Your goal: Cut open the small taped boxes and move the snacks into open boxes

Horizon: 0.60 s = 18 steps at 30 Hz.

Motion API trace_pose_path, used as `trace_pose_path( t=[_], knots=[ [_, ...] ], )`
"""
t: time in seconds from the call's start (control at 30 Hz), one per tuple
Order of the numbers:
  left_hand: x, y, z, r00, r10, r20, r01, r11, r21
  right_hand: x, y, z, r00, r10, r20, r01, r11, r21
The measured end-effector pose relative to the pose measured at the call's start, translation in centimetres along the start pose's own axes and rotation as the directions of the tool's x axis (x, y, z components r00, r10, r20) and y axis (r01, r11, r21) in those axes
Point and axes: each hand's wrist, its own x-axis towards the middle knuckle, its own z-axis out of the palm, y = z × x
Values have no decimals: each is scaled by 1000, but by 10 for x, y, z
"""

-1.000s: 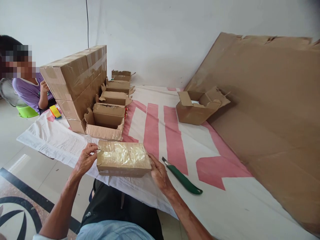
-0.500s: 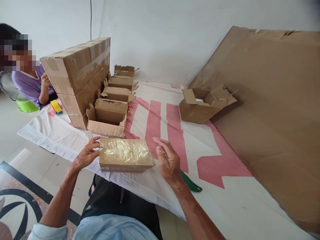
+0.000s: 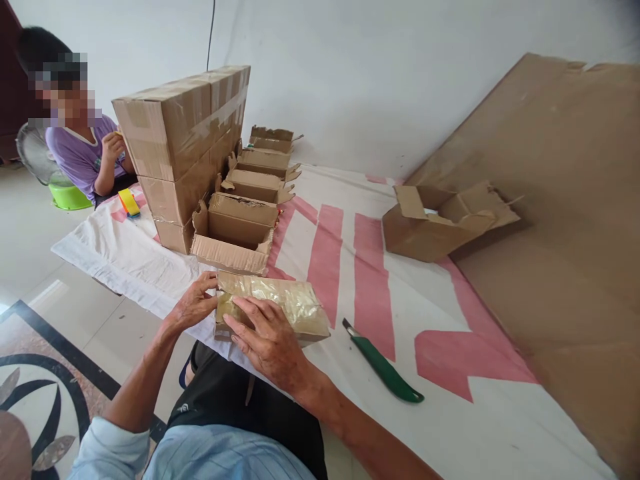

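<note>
Lying flat on the near edge of the white and red sheet, just in front of the person's lap, the small taped carton is pinned from two sides so it cannot slide. The left hand curls around its left end, thumb on top and fingers bent against the side, bracing it. The right hand lies palm down across the glossy tape on the lid, fingers slightly spread and flat, which looks like pressing or smoothing the tape rather than gripping. A green-handled knife rests on the sheet just to the right, free of either hand yet within easy reach. Beyond the carton a row of open cartons runs away from the viewer, beside a stack of sealed boxes. Another open carton sits well apart to the right, against a large leaning cardboard sheet. A second person sits behind the stack near a yellow tape roll.
</note>
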Motion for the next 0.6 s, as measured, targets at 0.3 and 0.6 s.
trace_pose_path(
  t=[0.3,0.6],
  knots=[
    [-8,3,6,1000,-15,-23,14,1000,-20,-1,-3,2,998,-59,5,59,998,-27],
    [-5,-10,4,1000,-2,-15,1,998,-57,-1,3,11,993,-120,2,120,993,-3]
  ],
)
